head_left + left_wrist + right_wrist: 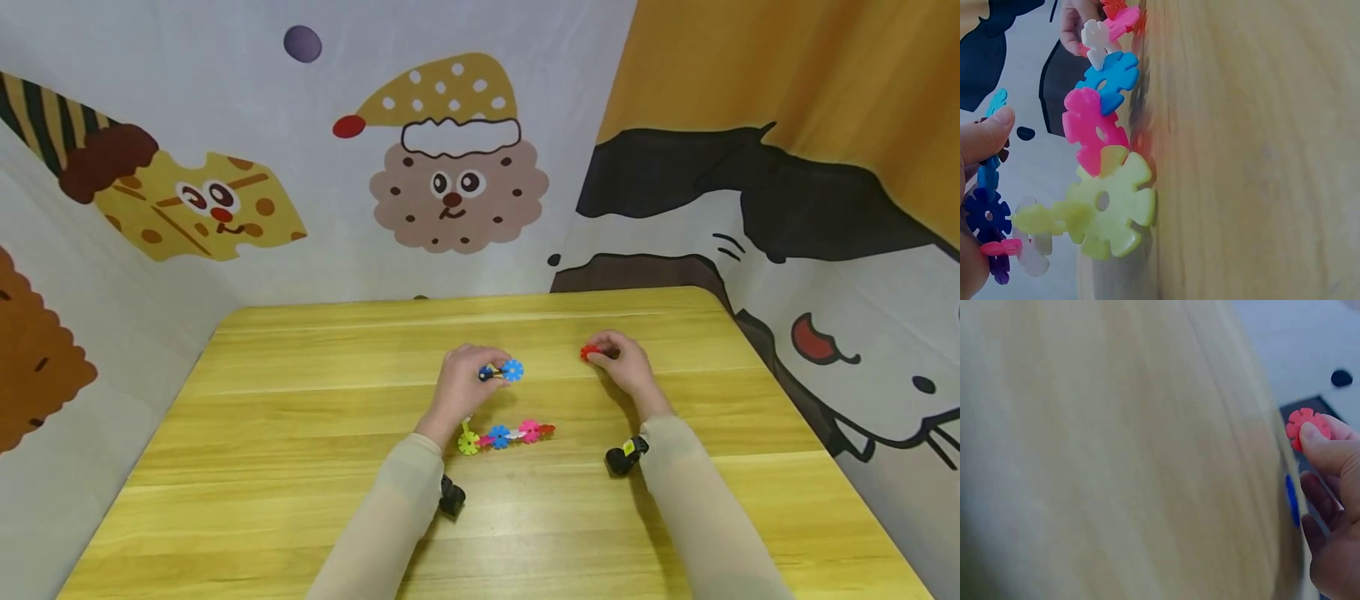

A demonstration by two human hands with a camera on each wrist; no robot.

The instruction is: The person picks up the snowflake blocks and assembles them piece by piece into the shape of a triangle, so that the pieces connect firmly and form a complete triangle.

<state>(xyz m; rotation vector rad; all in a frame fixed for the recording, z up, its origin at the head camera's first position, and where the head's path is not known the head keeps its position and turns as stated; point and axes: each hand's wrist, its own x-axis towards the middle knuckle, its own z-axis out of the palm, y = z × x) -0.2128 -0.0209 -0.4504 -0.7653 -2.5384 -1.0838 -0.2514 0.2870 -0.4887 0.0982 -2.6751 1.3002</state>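
Note:
My left hand pinches linked flower-shaped plastic discs, with a light blue disc outermost. In the left wrist view, a dark blue disc, a pink disc and a white disc hang lower. A chain of flower discs lies on the table, including a yellow-green disc, a blue disc and a pink disc. I cannot tell whether it joins the held discs. Farther right, my right hand pinches a red disc between thumb and finger.
A wooden table spans the work area, with a cartoon-print curtain behind it. Below the right hand's fingers, a blue piece shows at the table. Black wrist cameras stick out from both sleeves.

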